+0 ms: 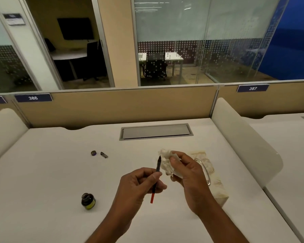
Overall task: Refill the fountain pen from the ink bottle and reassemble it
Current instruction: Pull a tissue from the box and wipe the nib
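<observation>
My left hand (139, 183) pinches the bare inner part of the fountain pen (156, 178), a thin dark tube with a red end, nib pointing up and away. Just right of the nib, my right hand (184, 172) holds a crumpled white tissue (166, 163). The open ink bottle (88, 201) stands on the white desk (60, 172) at the lower left, apart from both hands. Farther back on the left lie the bottle cap (93, 153) and a small metal pen part (104, 154).
A patterned tissue box (216, 186) sits under and to the right of my right hand. A grey cable hatch (155, 131) is set in the desk's far side. White side dividers (242, 141) and a tan partition (116, 107) bound the desk.
</observation>
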Demonstrator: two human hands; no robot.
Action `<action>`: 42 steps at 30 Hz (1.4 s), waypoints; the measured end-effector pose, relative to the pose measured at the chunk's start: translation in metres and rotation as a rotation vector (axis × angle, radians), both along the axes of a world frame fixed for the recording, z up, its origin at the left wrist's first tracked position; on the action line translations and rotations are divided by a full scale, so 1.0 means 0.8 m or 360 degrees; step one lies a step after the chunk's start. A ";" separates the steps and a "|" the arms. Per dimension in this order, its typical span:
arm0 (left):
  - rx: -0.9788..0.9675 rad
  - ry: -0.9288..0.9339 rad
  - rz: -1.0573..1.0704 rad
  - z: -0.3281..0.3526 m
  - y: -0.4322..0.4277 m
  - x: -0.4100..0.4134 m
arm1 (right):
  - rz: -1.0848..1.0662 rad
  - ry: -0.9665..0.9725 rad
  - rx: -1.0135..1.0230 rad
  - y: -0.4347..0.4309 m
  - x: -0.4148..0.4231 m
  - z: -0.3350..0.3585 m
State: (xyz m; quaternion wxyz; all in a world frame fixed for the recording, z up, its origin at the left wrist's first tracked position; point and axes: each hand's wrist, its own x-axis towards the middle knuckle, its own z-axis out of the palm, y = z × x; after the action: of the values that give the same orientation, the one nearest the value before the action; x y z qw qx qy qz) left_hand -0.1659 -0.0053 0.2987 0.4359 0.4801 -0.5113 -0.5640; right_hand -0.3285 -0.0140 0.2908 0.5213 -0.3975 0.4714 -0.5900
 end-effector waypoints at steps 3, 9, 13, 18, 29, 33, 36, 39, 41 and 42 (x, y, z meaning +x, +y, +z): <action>-0.0022 0.0009 -0.0034 0.008 0.004 0.034 | 0.0027 0.0014 -0.0040 0.007 0.033 0.012; -0.0022 0.0091 -0.0087 0.022 0.009 0.096 | 0.0086 -0.0019 -0.0067 0.015 0.096 0.032; -0.0045 0.0130 -0.0086 0.031 0.013 0.130 | 0.0171 -0.0078 -0.0050 0.019 0.126 0.044; -0.0064 0.0183 -0.0064 0.037 0.017 0.157 | 0.0243 -0.0155 -0.0033 0.022 0.151 0.055; -0.0088 0.0246 0.0009 0.047 0.026 0.156 | 0.0421 -0.0886 0.0119 0.021 0.159 0.057; -0.0145 0.0165 0.0032 0.051 0.026 0.148 | 0.0555 -0.1157 0.0192 0.019 0.149 0.054; -0.0187 0.0076 0.0034 0.052 0.028 0.143 | 0.0497 -0.0925 0.0069 0.023 0.146 0.055; -0.0215 -0.0018 0.0065 0.052 0.029 0.137 | 0.0449 -0.0634 -0.0062 0.025 0.141 0.060; -0.0232 -0.0064 0.0070 0.053 0.030 0.133 | 0.0442 -0.0550 -0.0056 0.023 0.136 0.061; -0.0242 -0.0083 0.0071 0.053 0.031 0.130 | 0.0448 -0.0541 -0.0043 0.022 0.133 0.061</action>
State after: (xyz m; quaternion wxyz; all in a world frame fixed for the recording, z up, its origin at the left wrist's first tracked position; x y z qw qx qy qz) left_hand -0.0617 0.0193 0.3411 0.4700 0.4714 -0.5529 -0.5011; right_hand -0.2224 0.0038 0.3394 0.6651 -0.3613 0.3086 -0.5761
